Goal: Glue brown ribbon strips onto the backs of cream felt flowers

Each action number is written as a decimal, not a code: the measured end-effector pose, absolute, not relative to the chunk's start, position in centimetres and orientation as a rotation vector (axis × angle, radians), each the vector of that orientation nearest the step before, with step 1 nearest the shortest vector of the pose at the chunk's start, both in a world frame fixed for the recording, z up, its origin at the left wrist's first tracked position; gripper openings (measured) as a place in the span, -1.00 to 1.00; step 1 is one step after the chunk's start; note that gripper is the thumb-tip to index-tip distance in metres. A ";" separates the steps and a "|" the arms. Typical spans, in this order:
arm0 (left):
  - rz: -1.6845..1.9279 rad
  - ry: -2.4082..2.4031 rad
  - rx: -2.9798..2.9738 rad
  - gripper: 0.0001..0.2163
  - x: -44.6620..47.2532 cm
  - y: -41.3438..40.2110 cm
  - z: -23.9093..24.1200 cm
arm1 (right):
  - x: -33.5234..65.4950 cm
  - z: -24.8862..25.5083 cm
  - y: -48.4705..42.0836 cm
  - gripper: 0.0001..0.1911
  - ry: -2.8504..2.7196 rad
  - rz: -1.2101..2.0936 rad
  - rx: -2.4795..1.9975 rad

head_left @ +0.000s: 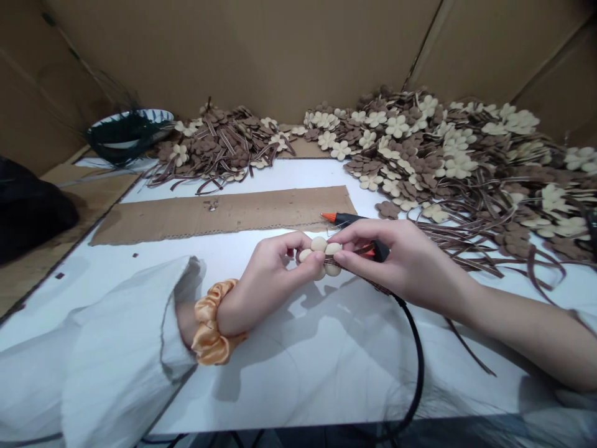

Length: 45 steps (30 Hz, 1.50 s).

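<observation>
Left hand (265, 280) pinches a cream flower (319, 244), seemingly light, soft, best held by petals (333, 270), as right hand (401, 258) grips ribbon (365, 250).

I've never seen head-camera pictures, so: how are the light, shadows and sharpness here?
Head view: soft shadows from the left hand and right hand fall on the white table; glints show on the orange scrunchie; the black bundle at left shows little detail; the larger flower pile looks softer toward its right end.
</observation>
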State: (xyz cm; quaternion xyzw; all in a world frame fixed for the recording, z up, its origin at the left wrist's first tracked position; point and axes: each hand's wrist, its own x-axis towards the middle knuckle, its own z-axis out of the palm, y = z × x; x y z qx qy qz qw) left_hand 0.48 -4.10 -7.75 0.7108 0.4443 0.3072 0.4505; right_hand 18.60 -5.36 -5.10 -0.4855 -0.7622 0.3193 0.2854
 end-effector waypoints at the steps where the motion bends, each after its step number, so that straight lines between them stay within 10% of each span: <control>1: 0.765 1.097 1.746 -0.79 0.5 -4.1 -7.8 | 18.6 -5.1 -5.4 -0.87 -2.026 0.836 -1.310; 45: 0.815 1.098 1.669 -0.82 0.3 -4.6 -7.1 | 18.2 -4.8 -4.8 -0.88 -1.894 1.009 -1.381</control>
